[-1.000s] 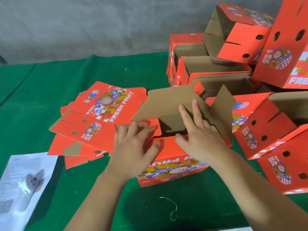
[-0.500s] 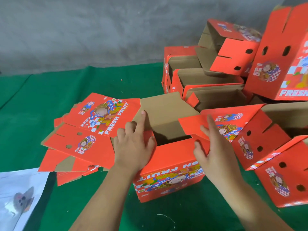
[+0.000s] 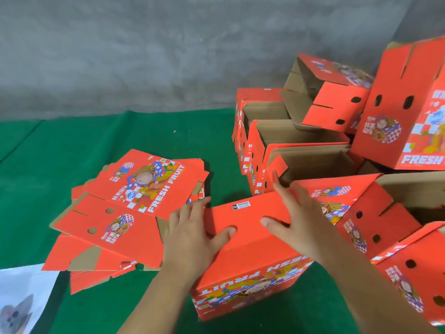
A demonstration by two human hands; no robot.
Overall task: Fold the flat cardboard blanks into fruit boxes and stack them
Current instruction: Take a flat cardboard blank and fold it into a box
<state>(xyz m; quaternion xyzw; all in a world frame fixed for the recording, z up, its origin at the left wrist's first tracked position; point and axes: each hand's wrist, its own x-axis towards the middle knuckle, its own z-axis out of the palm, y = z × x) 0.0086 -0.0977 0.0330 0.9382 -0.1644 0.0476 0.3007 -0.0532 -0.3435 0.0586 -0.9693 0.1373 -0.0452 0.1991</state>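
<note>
The fingers (image 3: 192, 213) of the left hand (image 3: 190, 239) lie straight and flat on the red box (image 3: 248, 256), with the thumb on its closed top flap. The fingers (image 3: 286, 201) of the right hand (image 3: 301, 225) are spread flat on the same flap, pressing down. The green tabletop (image 3: 72, 150) fills the left and bottom of the frame. A pile of folded boxes (image 3: 337, 141) sits at the right, some tipped over, some open at the top. The box under the hands is at the lower middle. A stack of flat blanks (image 3: 130, 208) lies at the left, just beside it. A white paper (image 3: 21, 290) is in the lower left corner.
</note>
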